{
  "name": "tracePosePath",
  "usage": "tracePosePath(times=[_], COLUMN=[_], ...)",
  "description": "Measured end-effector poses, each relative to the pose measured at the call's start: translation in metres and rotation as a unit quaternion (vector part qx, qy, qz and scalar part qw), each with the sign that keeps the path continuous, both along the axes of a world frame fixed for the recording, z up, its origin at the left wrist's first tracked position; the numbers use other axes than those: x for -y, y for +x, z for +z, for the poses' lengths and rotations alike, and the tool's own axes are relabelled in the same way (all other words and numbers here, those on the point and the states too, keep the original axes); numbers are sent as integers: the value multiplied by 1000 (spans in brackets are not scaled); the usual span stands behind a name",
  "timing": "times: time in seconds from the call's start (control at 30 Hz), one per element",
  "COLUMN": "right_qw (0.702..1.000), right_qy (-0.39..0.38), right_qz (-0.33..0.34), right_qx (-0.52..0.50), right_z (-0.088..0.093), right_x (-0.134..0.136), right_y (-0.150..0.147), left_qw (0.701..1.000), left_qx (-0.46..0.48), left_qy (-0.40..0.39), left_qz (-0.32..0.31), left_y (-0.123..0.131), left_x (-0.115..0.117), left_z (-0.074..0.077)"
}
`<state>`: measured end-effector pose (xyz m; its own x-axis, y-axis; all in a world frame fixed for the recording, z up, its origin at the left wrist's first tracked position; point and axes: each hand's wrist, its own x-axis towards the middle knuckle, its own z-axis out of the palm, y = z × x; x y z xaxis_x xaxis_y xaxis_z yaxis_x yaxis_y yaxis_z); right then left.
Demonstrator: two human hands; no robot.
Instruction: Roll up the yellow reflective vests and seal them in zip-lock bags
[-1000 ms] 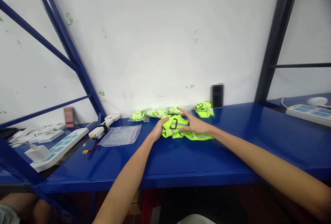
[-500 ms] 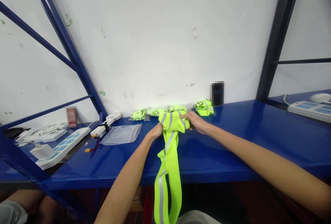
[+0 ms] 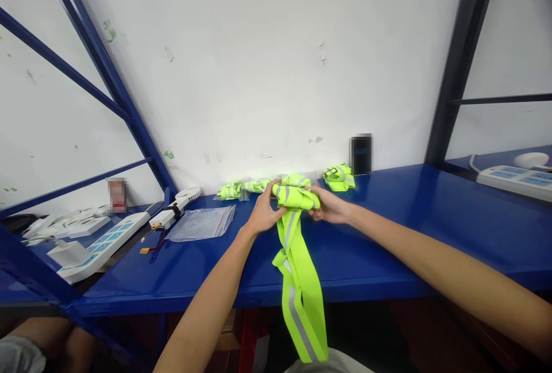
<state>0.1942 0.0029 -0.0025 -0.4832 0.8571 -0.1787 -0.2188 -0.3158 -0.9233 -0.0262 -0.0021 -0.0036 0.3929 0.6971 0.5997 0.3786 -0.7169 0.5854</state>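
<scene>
A neon-yellow strap with grey reflective stripes (image 3: 296,197) is bundled into a roll above the blue table. My left hand (image 3: 264,210) grips the roll's left end, thumb below and fingers above. On the right end, my right hand (image 3: 328,205) is closed round it, some fingers hidden behind. Loose lengths of the strap hang from the roll over the table's front edge toward my lap. Behind the roll, bagged yellow bundles (image 3: 232,190) lie in a row by the wall, and another yellow bundle (image 3: 338,177) sits to the right.
On the blue table (image 3: 401,218) are a clear zip bag (image 3: 200,223), a white fan (image 3: 188,193), a battery with wires and a dark upright box (image 3: 361,156). Power strips (image 3: 106,246) lie left and right. A person's leg (image 3: 37,335) shows at lower left.
My left hand has moved up and now shows its thumb and fingers round the roll. The roll is turned and more compact, and the hanging strap has swung right.
</scene>
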Motion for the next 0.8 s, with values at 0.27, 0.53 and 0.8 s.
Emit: tracePosePath(times=[0.27,0.53,0.8], right_qw=[915,778,737], right_qy=[272,555,610], right_qz=[-167,-170,-125], right_qx=[248,241,264], right_z=[2,-4,-10], right_x=[-9,-2,-3], right_y=[11,12,0], left_qw=[955,867,896], left_qx=[246,380,327], left_qy=[-167,-293,-301], left_qz=[-2,137,-11], left_y=[6,9,11], left_x=[-12,-21,-21], left_z=[-4,-11,-15])
